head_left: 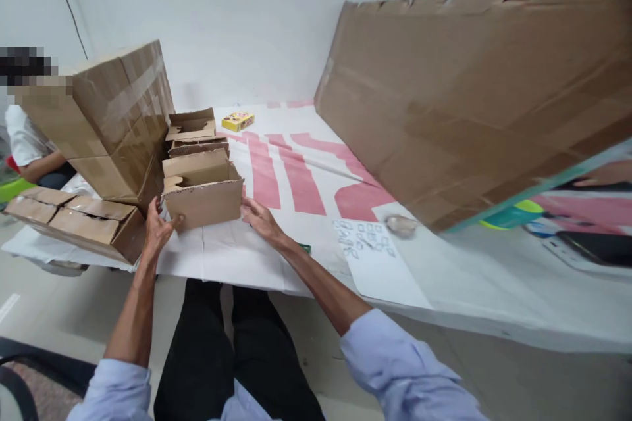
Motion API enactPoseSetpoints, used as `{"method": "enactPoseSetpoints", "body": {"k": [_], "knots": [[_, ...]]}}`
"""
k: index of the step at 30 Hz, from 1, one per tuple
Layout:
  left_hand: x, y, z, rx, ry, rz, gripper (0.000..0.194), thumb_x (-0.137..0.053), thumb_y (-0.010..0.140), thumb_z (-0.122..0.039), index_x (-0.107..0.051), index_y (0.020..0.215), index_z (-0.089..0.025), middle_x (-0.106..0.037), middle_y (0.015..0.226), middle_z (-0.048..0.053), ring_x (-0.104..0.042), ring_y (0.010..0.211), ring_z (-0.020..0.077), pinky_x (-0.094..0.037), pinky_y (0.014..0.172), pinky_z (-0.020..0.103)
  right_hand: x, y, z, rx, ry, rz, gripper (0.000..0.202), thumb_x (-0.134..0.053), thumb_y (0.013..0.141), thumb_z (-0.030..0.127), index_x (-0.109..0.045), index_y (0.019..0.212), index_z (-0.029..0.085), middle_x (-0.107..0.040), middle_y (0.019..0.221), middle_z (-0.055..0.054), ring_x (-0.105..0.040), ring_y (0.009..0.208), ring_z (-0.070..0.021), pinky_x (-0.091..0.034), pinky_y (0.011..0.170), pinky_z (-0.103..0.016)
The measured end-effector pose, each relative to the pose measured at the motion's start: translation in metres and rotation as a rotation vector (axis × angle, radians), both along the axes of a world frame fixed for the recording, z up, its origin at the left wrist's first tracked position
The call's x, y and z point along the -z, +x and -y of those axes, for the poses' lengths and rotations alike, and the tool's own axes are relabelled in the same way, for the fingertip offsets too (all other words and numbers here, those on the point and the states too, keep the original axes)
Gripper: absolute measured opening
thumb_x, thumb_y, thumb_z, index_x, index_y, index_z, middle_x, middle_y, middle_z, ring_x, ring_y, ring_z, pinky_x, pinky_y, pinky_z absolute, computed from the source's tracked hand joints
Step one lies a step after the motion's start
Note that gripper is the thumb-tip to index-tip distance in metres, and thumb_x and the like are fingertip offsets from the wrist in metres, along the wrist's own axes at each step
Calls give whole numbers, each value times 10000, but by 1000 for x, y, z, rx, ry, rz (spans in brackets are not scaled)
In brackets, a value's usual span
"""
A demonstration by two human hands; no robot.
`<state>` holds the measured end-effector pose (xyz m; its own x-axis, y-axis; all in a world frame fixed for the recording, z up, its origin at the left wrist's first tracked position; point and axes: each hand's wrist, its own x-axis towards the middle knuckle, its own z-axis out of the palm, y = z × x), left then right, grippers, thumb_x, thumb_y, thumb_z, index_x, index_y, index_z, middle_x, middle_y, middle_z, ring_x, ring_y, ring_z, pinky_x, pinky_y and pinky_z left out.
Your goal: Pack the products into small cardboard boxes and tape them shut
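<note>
An open-topped cardboard box [207, 205] stands on the covered table, between my two hands. My left hand [158, 227] grips its left end, with the thumb on the front wall. At the right end, my right hand [261, 217] presses its fingers against the box's side. Directly behind it are another cardboard box [197, 147], mostly hidden, and an open cardboard box [191, 123] farther back. The inside of the near box shows only in part.
Taped cartons [123, 105] are stacked at left, beside low cartons [89, 217]. A large cardboard panel [469, 99] stands at right. A yellow box [237, 121], a marked paper sheet [380, 263] and a phone [600, 247] lie on the table. Another person [29, 138] sits at far left.
</note>
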<state>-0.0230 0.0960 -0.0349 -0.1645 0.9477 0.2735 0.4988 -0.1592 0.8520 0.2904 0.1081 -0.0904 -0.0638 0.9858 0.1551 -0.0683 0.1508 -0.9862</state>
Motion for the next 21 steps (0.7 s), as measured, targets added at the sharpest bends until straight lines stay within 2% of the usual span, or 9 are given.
{"method": "enactPoseSetpoints", "body": {"k": [2, 3, 5, 7, 10, 13, 17, 21], "knots": [[11, 12, 22, -204, 34, -92, 748, -845, 751, -441, -576, 1401, -187, -671, 1395, 197, -650, 1289, 376, -505, 1128, 545, 10, -4, 2, 27, 72, 70, 534, -741, 875, 586, -721, 1301, 265, -727, 1400, -113, -708, 1218, -274, -619, 987, -433], [17, 21, 33, -213, 21, -131, 569, -806, 795, -432, -637, 1285, -197, -718, 1282, 171, -685, 1195, 352, -519, 1094, 528, 14, -5, 4, 56, 107, 125, 522, -719, 893, 580, -714, 1305, 260, -725, 1388, -121, -708, 1210, -280, -619, 981, -446], [27, 41, 48, -98, -53, -175, 288, -749, 853, -422, -701, 1054, -221, -769, 1038, 109, -727, 982, 302, -557, 980, 466, 22, -3, 10, 133, 203, 274, 467, -668, 937, 545, -706, 1292, 244, -728, 1336, -137, -702, 1202, -304, -616, 971, -490], [33, 65, 49, 2, -106, -177, 176, -734, 873, -411, -715, 896, -238, -772, 878, 68, -732, 849, 267, -562, 886, 409, 26, 2, 18, 210, 330, 447, 376, -627, 976, 464, -710, 1253, 225, -734, 1277, -148, -687, 1209, -324, -587, 1018, -538], [35, 95, 27, 79, -137, -157, 196, -715, 898, -411, -734, 808, -237, -795, 845, 65, -754, 845, 256, -549, 831, 363, 27, 16, 28, 287, 459, 666, 262, -599, 1001, 336, -723, 1199, 217, -737, 1236, -158, -665, 1199, -331, -536, 1075, -548], [33, 110, -4, 76, -153, -151, 287, -704, 910, -479, -759, 796, -222, -808, 846, 91, -763, 870, 280, -535, 799, 361, 31, 30, 39, 338, 468, 827, 235, -585, 1009, 295, -726, 1181, 218, -735, 1231, -160, -649, 1165, -338, -534, 1002, -518], [32, 110, -37, -12, -171, -171, 413, -690, 901, -570, -751, 724, -202, -774, 744, 107, -736, 804, 299, -509, 772, 373, 39, 39, 52, 348, 442, 954, 199, -566, 1019, 259, -717, 1142, 217, -734, 1203, -148, -638, 1098, -323, -505, 915, -455], [32, 105, -66, -58, -169, -185, 427, -685, 892, -579, -744, 704, -200, -767, 729, 103, -725, 780, 290, -501, 766, 365, 40, 37, 60, 308, 449, 1037, 144, -593, 1015, 224, -698, 1113, 228, -746, 1141, -124, -632, 1044, -305, -468, 895, -422]]}}
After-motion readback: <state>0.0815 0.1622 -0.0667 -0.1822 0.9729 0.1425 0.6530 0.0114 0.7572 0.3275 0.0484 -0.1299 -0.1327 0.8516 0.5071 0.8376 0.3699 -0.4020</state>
